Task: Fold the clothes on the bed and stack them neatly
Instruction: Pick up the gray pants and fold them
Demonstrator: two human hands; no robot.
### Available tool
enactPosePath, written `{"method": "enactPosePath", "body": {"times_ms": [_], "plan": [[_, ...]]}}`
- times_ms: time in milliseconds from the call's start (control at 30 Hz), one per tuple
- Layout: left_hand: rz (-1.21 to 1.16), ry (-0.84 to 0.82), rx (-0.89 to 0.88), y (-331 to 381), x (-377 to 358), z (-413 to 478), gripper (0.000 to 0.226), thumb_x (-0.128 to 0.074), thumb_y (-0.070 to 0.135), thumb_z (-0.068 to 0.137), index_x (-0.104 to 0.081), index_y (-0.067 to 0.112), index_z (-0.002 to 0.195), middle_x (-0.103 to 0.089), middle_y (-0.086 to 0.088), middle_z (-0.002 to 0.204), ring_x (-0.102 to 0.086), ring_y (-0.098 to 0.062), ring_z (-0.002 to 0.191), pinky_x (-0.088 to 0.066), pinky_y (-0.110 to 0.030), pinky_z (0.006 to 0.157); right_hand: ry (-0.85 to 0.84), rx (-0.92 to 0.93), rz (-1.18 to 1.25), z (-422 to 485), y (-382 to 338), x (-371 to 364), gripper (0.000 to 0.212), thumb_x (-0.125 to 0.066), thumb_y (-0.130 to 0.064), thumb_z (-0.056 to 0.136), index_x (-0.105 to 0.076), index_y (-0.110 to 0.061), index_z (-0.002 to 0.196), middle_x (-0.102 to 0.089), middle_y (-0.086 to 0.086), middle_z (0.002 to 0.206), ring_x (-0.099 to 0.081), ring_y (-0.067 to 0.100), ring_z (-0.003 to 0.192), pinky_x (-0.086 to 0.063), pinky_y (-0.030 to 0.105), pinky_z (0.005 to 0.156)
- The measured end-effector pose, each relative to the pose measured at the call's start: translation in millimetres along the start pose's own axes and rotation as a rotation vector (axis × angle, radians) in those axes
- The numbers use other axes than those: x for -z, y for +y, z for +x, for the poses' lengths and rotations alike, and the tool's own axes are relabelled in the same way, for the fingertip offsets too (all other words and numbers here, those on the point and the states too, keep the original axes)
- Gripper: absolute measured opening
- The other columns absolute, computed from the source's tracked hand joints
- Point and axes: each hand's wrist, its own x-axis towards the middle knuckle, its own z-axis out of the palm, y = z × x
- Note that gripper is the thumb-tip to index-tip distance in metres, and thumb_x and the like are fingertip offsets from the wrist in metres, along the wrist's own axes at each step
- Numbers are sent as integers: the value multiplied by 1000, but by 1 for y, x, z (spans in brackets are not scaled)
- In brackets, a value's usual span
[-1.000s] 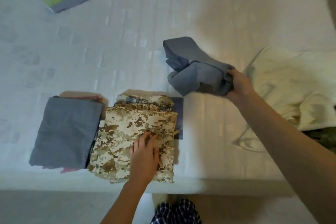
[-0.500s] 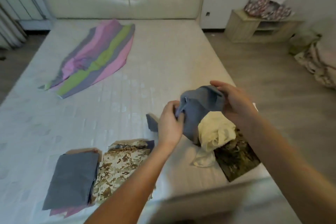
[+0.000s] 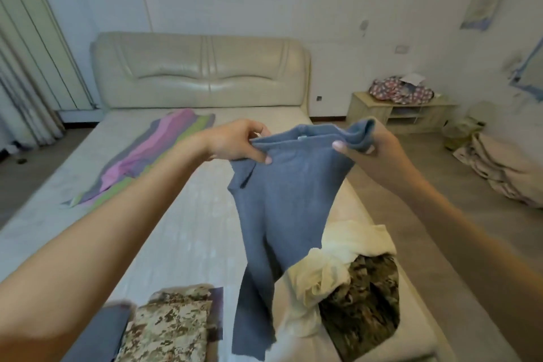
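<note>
Blue shirt (image 3: 291,203) held up, collar tag (image 3: 300,137) illegible

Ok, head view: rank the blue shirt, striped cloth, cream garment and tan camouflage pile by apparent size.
1. Blue shirt, largest, but held close to the camera.
2. Striped cloth, cream garment, tan camouflage pile: too alike to rank.

Dim, flat indoor light with a cool grey-green cast, source not identifiable. Soft sheen along the padded headboard (image 3: 202,73) — no hard glare. Shadows faint and diffuse, slightly deeper on the mattress (image 3: 191,214) beneath the hanging grey-blue garment (image 3: 291,200). Strong wide-angle bend: wall lines bowed, left forearm (image 3: 88,244) stretched large toward the frame edge. Smeared blur at lower left across the folded camouflage pile (image 3: 164,329) — pattern edges mushy. Far wall soft, grainy, low in contrast.
</note>
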Motion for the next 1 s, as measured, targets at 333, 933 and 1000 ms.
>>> {"method": "enactPosePath", "body": {"times_ms": [333,933,1000], "plan": [[-405,89,-128,1,21,-31,13,-70,25,76,-70,24,88,-70,2,90,-65,-8,86,-54,-20,75,-134,-295,745,19,13,40,33,-55,0,87,-55,9,119,-73,3,97,-68,17,93,-56,27,80],[-333,233,-224,15,56,-59,14,-72,24,80,-65,20,91,-68,4,91,-63,-8,88,-50,-17,81,-494,-120,646,22,-6,75,23,-67,-4,70,-59,-10,91,-70,-7,85,-66,6,83,-52,18,72],[-389,265,-184,11,53,-57,14,-73,25,79,-65,18,88,-68,2,88,-63,-10,85,-51,-20,78,-426,-210,581,24,-6,66,21,-69,-5,72,-61,-12,89,-73,-2,87,-69,11,86,-54,24,73]]}}
